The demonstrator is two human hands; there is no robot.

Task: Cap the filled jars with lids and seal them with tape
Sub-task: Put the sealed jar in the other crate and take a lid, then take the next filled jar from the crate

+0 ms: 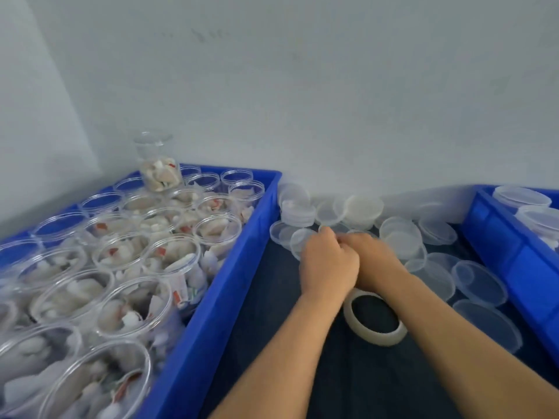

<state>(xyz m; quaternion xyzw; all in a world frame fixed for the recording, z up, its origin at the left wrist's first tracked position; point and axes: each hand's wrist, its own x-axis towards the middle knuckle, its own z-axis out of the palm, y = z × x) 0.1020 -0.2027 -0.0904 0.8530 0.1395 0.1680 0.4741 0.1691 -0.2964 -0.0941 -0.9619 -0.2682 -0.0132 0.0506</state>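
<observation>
— What stands in the big blue crate [211, 297] on the left?

— Many clear jars [121, 252], all upright and without lids. Most of them hold white pieces with some small red marks. A few jars at the far side of the crate look empty. One more filled jar [158, 167] stands higher, on top of the others near the back corner.

— And where are the lids?

— The clear lids [405, 234] lie loose and in small stacks on the dark cloth [348, 382] between the two crates, mostly along the wall and to the right. Some more stacked lids [521, 198] are inside the second blue crate [499, 246] at the right edge.

— What do the hands do?

— Both hands are close together, touching each other, above the lids near the middle. The left hand [328, 261] has its fingers curled, and the right hand [373, 255] also. What they grip I cannot tell, because the picture is blurred there and the fingers hide it.

— Is the tape in view?

— Yes. A roll of pale tape [375, 320] lies flat on the cloth, just under the right wrist.
</observation>
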